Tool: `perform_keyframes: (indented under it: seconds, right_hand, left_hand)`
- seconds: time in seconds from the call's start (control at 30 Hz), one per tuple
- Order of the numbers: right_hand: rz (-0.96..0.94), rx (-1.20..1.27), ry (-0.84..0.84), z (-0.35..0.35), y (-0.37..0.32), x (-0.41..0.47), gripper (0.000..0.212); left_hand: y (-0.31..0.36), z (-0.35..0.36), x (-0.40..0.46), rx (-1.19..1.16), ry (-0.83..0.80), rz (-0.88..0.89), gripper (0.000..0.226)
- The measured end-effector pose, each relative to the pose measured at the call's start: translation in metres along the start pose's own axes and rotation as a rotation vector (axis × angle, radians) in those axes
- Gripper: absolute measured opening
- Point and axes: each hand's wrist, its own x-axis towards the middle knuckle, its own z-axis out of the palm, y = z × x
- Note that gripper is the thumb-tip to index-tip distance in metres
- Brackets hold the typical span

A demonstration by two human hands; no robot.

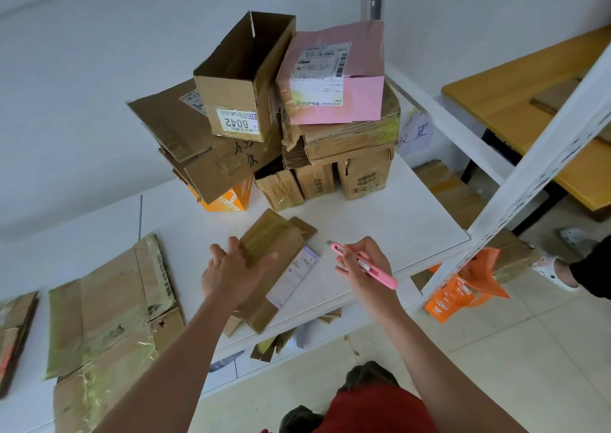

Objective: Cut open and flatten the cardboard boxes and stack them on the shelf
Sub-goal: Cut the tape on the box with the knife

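Observation:
A small flattened cardboard box [281,244] with brown tape and a white label lies on the white shelf board [380,221]. My left hand [231,274] rests flat on its near half, fingers spread. My right hand [363,264] hovers just right of it, gripping a pink utility knife [367,265] whose tip points up-left. Behind stands a pile of uncut boxes: an open brown box [241,79] marked 6042, a pink box [334,75], and several brown ones beneath. A flattened stack [109,313] lies at the left.
A white shelf upright [535,174] slants down the right side. Orange packaging [463,287] and flattened cardboard lie on the floor under it. A wooden table [529,102] is at far right. Another person's foot in a white clog [555,270] stands by the upright.

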Motion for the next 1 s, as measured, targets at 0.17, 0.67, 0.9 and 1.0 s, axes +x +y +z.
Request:
perform_keyframes:
  seconds: [0.17,0.67,0.9,1.0]
  right_hand:
    - [0.002,-0.002,-0.002,0.013,0.0,-0.001,0.009]
    - [0.005,-0.03,0.192,0.053,0.009,-0.022,0.014]
    - [0.02,0.033,0.197,0.062,0.005,-0.014,0.012]
    - [0.026,0.085,0.198,0.059,0.002,-0.008,0.014]
  left_hand:
    - [0.014,-0.005,0.001,-0.126,-0.085,-0.182,0.1]
    - [0.015,0.001,0.009,-0.622,-0.091,-0.386,0.083]
    - [-0.001,-0.001,0.018,-0.346,-0.016,-0.141,0.088]
    - [-0.007,-0.004,0.015,-0.37,-0.002,-0.155,0.084]
